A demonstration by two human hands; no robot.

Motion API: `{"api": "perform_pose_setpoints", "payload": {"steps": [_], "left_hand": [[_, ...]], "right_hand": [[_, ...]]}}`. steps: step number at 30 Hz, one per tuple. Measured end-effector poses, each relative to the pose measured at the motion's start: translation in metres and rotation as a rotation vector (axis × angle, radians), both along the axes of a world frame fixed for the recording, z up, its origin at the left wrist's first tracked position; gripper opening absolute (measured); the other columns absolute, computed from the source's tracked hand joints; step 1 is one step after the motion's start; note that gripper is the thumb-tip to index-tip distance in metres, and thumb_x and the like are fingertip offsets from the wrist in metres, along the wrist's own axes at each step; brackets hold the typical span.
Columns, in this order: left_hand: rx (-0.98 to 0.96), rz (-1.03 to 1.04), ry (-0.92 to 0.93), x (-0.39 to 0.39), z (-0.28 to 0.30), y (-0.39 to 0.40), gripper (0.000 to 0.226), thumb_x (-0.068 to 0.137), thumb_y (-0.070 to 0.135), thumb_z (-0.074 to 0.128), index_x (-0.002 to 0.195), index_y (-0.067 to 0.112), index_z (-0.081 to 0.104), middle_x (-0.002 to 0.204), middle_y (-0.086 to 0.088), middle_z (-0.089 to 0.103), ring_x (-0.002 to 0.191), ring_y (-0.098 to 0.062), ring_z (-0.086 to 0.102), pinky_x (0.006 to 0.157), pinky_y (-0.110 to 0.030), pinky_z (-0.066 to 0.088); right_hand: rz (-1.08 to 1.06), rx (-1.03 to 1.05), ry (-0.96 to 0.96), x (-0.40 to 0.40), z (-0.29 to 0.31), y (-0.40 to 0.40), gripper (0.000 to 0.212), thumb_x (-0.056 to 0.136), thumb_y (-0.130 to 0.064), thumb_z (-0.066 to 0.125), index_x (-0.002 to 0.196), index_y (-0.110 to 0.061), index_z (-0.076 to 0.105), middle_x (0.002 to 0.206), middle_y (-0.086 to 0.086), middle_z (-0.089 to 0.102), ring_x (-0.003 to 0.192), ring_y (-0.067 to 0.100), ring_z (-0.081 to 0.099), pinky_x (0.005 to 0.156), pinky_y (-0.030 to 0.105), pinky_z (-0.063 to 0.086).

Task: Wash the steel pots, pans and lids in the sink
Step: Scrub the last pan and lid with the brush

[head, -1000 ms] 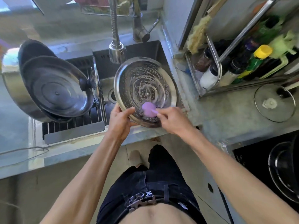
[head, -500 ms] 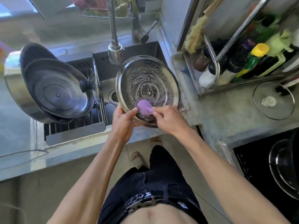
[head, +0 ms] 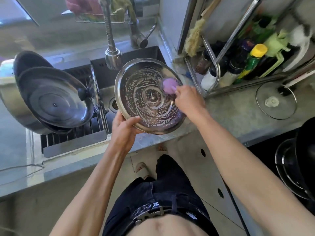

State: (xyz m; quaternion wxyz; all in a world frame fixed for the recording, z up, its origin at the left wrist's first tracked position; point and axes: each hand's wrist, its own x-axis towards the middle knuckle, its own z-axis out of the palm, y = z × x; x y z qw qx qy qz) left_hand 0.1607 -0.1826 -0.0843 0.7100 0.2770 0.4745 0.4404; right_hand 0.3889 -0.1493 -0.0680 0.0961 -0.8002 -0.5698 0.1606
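Left hand (head: 123, 132) grips the round, soap-streaked steel lid (head: 150, 96); right hand (head: 188, 99) seemingly pinches a soft purple scrubber (head: 168, 85) against it

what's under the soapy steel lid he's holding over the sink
Below the steel lid only part of the sink and its drain show at the lid's left edge. The rest of the basin is covered.

A home kitchen: a steel sink (head: 105, 92) with a pull-down tap (head: 113, 55), a rack of sauce bottles (head: 252, 62) at the table's back edge, and a stove (head: 281, 167) at its right end.
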Motion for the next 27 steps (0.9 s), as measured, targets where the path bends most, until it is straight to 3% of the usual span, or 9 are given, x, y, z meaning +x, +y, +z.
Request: {"api": "perform_pose_setpoints", "payload": {"steps": [4,7,9,13,16,18,22,24,27], "left_hand": [[0.012,0.002,0.064,0.008,-0.005,0.006,0.041,0.090,-0.019,0.050,0.120,0.008,0.055,0.103,-0.015,0.068,0.087,-0.031,0.070,0.064,-0.053,0.062],[0.030,-0.074,0.081,0.015,-0.008,-0.001,0.032,0.095,-0.009,0.055,0.118,0.013,0.058,0.106,-0.020,0.066,0.090,-0.038,0.067,0.067,-0.057,0.062],[0.044,-0.110,0.085,0.019,-0.006,-0.007,0.030,0.099,-0.008,0.052,0.119,0.013,0.059,0.106,-0.018,0.069,0.087,-0.034,0.070,0.066,-0.051,0.063],[0.055,-0.114,0.056,0.020,0.001,-0.012,0.034,0.095,-0.015,0.050,0.116,0.009,0.058,0.103,-0.018,0.070,0.082,-0.031,0.072,0.063,-0.050,0.062],[0.046,-0.042,0.028,0.012,0.009,-0.008,0.039,0.092,-0.018,0.049,0.121,0.007,0.055,0.107,-0.016,0.069,0.090,-0.031,0.072,0.067,-0.052,0.062],[0.059,-0.029,0.040,0.008,0.011,-0.005,0.040,0.091,-0.018,0.049,0.118,0.010,0.057,0.108,-0.017,0.068,0.092,-0.031,0.071,0.069,-0.053,0.062],[0.074,-0.089,0.140,0.010,0.008,-0.008,0.040,0.092,-0.019,0.047,0.115,0.012,0.058,0.097,-0.015,0.072,0.083,-0.035,0.071,0.068,-0.054,0.062],[0.064,-0.106,0.129,0.014,0.007,-0.016,0.041,0.091,-0.020,0.045,0.112,0.013,0.057,0.088,-0.008,0.074,0.076,-0.030,0.073,0.067,-0.054,0.063],[0.057,-0.056,0.076,0.011,0.010,-0.018,0.039,0.091,-0.021,0.045,0.110,0.011,0.057,0.089,-0.010,0.072,0.077,-0.028,0.072,0.065,-0.056,0.063]], "right_hand": [[0.079,-0.197,0.123,-0.009,-0.015,-0.059,0.031,0.098,-0.038,0.048,0.114,-0.025,0.070,0.103,0.013,0.070,0.096,0.037,0.064,0.077,0.043,0.054],[0.192,-0.087,0.391,-0.032,-0.008,-0.084,0.032,0.095,-0.034,0.052,0.121,-0.034,0.069,0.113,0.002,0.074,0.103,0.027,0.067,0.085,0.041,0.055],[0.203,-0.002,0.430,-0.036,-0.005,-0.068,0.033,0.096,-0.033,0.053,0.126,-0.039,0.066,0.124,-0.006,0.069,0.109,0.022,0.067,0.090,0.041,0.055],[0.090,0.103,0.286,-0.020,-0.003,-0.022,0.031,0.100,-0.035,0.049,0.125,-0.033,0.067,0.117,0.003,0.072,0.103,0.032,0.066,0.081,0.044,0.057],[-0.032,0.106,0.143,-0.005,-0.005,-0.015,0.029,0.101,-0.029,0.049,0.123,-0.027,0.067,0.104,0.012,0.071,0.092,0.036,0.064,0.070,0.039,0.052],[-0.028,0.065,0.143,-0.007,-0.009,-0.029,0.030,0.100,-0.028,0.049,0.125,-0.029,0.066,0.109,0.013,0.071,0.098,0.038,0.064,0.075,0.042,0.054],[0.276,0.167,0.277,-0.048,-0.004,-0.051,0.036,0.099,-0.025,0.051,0.132,-0.036,0.062,0.111,0.010,0.074,0.097,0.035,0.069,0.074,0.045,0.057],[0.234,0.245,0.236,-0.045,0.004,-0.029,0.035,0.101,-0.023,0.049,0.133,-0.032,0.062,0.107,0.008,0.075,0.087,0.030,0.070,0.070,0.041,0.059],[0.041,0.162,0.055,-0.014,0.004,-0.016,0.028,0.103,-0.026,0.046,0.121,-0.026,0.068,0.092,0.006,0.070,0.072,0.022,0.062,0.057,0.031,0.050]]}}
